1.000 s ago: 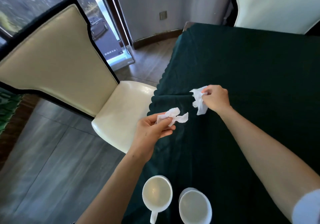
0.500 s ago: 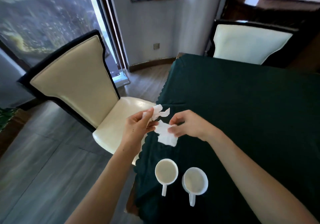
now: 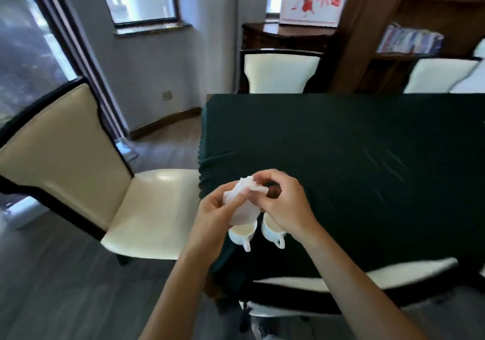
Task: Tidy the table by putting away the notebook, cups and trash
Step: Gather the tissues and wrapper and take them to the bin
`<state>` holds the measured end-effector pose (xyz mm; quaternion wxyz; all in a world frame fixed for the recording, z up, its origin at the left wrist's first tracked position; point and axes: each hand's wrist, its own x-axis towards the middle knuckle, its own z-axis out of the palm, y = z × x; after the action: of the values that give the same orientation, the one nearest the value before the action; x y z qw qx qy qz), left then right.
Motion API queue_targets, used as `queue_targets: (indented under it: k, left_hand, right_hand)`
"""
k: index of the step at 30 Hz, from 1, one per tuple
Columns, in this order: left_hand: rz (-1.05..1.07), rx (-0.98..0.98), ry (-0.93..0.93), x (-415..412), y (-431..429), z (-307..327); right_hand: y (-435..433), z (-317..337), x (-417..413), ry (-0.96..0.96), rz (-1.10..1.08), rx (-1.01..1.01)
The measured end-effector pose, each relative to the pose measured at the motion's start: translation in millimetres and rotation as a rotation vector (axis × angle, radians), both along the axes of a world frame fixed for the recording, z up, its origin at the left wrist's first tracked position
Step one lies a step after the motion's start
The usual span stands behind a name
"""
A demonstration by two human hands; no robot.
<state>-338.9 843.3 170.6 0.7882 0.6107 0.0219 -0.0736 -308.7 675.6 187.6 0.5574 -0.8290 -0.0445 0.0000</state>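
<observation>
Two hands are met over the near left corner of the table (image 3: 341,156), and one wad of white tissue (image 3: 244,203) is pinched between them. Head view, the only one given:

- Left hand (image 3: 215,213): fingers curled and closed on the tissue's left and lower part, thumb laid across its front
- Right hand (image 3: 283,205): fingertips (image 3: 258,182) narrowed onto the tissue's upper right edge; a small gap is seen inside the curl of the fingers
- Tissue held in the air, clear of the green cloth, its long axis running roughly from upper left down to lower right. Both hands are equally near it, since both touch it; whether it is one piece or two pressed together cannot be told
- Two white cups sit directly below the hands, side by side, near the table edge: left cup (image 3: 242,232) and right cup (image 3: 273,232), handles turned toward the person. The coming reach would be judged downward and slightly nearer, with either hand close

Hidden or unclear:
- Far rims of both cups are covered by the hands and tissue
- No notebook and no bin are seen
- Motion blur softens the fingers and the chair (image 3: 147,208) beside the table
</observation>
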Motion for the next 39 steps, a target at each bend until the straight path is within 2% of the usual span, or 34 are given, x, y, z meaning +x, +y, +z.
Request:
queue_targets:
  k: [4,11,20,26,32,39]
  left_hand:
    - [-0.157,-0.023,-0.074,-20,-18,4]
    - [-0.418,-0.049,-0.086,-44,-71,18]
    - [-0.696,-0.091,-0.049,-95,-180,16]
    - [-0.791,-0.084,0.033,-131,-266,1]
    - [-0.853,-0.037,0.055,-154,-367,-13]
    - [-0.858,-0.035,0.099,-179,-487,-19]
  right_hand:
    - [-20,9,-44,0.002,-0.094,0.011]
    - [-77,30,-124,-0.036,-0.215,0.219]
    - [-157,8,-220,-0.087,-0.720,0.399]
    - [-217,-14,-275,-0.109,-0.972,0.445]
    - [-306,-27,-314,-0.064,-1.031,0.606]
    - [-419,-35,-352,-0.023,-1.039,0.670]
